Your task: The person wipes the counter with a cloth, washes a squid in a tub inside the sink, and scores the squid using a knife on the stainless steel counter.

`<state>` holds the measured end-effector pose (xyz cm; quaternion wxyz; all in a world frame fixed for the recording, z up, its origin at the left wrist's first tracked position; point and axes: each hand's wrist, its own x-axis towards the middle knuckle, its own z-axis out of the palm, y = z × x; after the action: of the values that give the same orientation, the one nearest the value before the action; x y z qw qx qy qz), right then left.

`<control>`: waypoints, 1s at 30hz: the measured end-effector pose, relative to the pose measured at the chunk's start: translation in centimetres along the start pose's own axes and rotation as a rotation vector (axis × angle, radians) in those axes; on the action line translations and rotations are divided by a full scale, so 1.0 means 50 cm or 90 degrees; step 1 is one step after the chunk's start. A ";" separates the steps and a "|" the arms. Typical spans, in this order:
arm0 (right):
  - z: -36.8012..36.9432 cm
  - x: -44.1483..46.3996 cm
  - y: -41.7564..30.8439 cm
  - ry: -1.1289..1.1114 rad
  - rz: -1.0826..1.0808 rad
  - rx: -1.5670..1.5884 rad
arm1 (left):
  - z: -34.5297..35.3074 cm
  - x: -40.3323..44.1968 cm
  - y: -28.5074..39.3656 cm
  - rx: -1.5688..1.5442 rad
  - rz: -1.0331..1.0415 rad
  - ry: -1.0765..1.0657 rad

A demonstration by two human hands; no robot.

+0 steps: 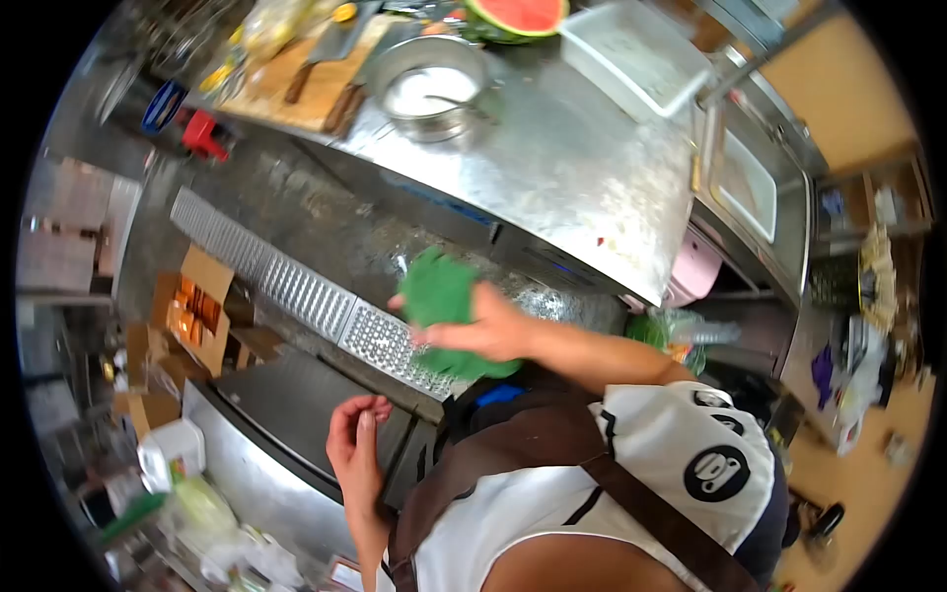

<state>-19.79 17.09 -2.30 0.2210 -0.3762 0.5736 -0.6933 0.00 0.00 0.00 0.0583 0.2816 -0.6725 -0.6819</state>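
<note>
My right hand [493,326] grips a crumpled green cloth [439,291] in front of my body, above the floor. The cloth hangs out on both sides of the fingers. Lower and to the left, my left hand [357,434] is held close to the brown apron [538,444]. Its fingers are curled in beside the thumb, and I see nothing in them. The steel worktable [552,178] lies beyond my right hand. On it stand a metal bowl [429,74] with white contents and a spoon-like handle, and a wooden cutting board [296,79] bearing knives.
A cut watermelon [518,15] and a white plastic tub [636,59] are at the table's back. White bits litter its right corner. A perforated metal floor grate [326,301] crosses the floor. Cardboard boxes [197,306] and a steel counter [247,444] stand left; a sink [755,187] is right.
</note>
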 end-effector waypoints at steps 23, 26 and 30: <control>-0.659 -0.008 0.243 0.433 0.201 -0.826 | 0.460 0.735 0.074 -0.239 -0.234 -0.135; -0.741 0.108 0.284 0.485 0.188 -0.835 | 0.465 0.755 0.100 -0.220 -0.299 -0.150; -0.744 0.245 0.317 0.427 0.167 -0.813 | 0.444 0.762 0.105 -0.216 -0.328 -0.115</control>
<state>-58.19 27.61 -16.45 -0.1478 -0.1274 0.9429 -0.2700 -43.66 1.70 -8.04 -0.1298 0.3674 -0.4582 -0.7989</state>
